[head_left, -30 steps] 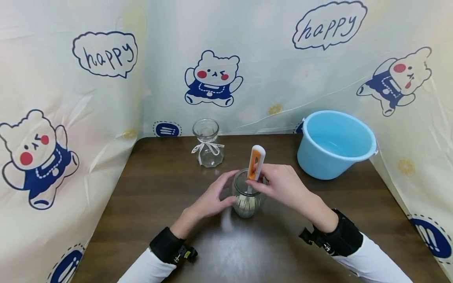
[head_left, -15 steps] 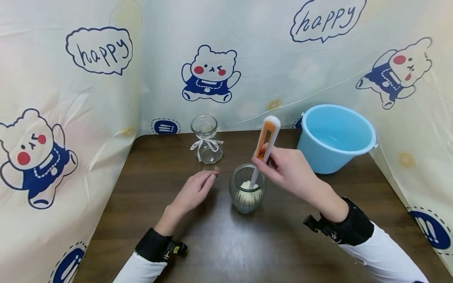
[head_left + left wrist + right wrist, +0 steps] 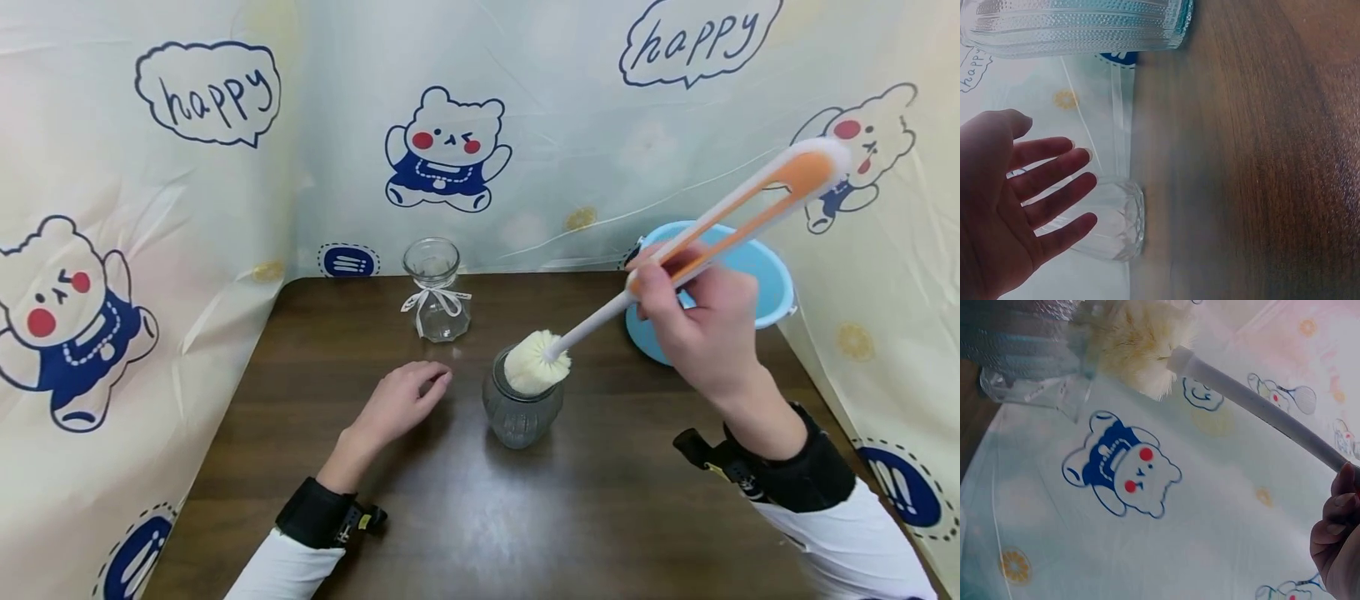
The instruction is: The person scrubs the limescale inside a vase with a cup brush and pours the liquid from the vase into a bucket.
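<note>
My right hand (image 3: pixel 708 325) grips the orange and white handle of a bottle brush (image 3: pixel 592 321), which slants down to the left. Its cream bristle head (image 3: pixel 1138 347) sits at the mouth of a ribbed grey glass jar (image 3: pixel 522 417), partly above the rim. The jar stands upright on the brown table (image 3: pixel 480 517). To the jar's left, my left hand (image 3: pixel 401 400) is apart from it and holds nothing. In the left wrist view the fingers (image 3: pixel 1054 206) of that hand are spread and relaxed, with the ribbed jar (image 3: pixel 1079 28) at the top of the picture.
A clear glass vase (image 3: pixel 442 312) with a white ribbon bow stands near the table's back edge. At the back right is a light blue bucket (image 3: pixel 772 287), partly hidden behind my right hand. A curtain (image 3: pixel 570 133) printed with bears hangs around the table.
My left hand has let go of the jar and moved left. The right hand has risen to the right, drawing the brush's bristle head up from inside the jar to its mouth and tilting the handle.
</note>
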